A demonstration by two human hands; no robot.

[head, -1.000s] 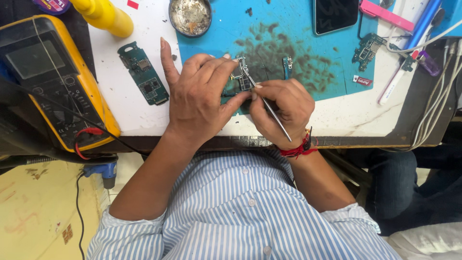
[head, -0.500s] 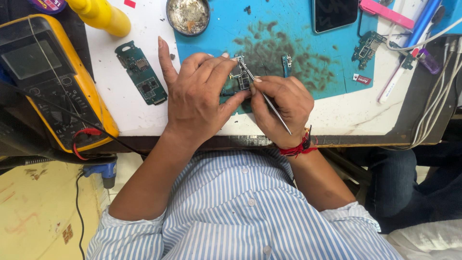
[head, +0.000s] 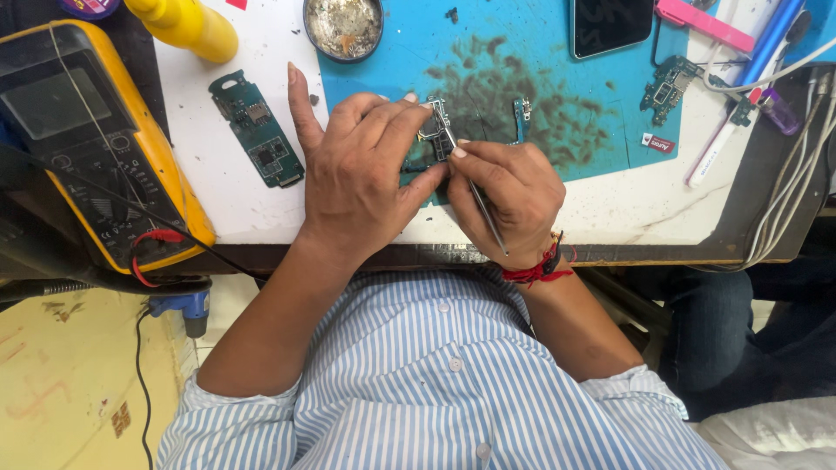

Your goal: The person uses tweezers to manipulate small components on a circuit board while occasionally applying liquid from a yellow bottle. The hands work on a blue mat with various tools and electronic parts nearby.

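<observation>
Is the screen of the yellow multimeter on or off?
Cannot tell for sure: the yellow multimeter shows a blank grey screen with no visible digits, so it looks off.

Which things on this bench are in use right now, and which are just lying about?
In use: left hand pressing down the small green circuit board; right hand working thin metal tweezers on it; stained blue mat.

Lying about: spare green circuit board, yellow multimeter, round metal tin, black phone.
</observation>
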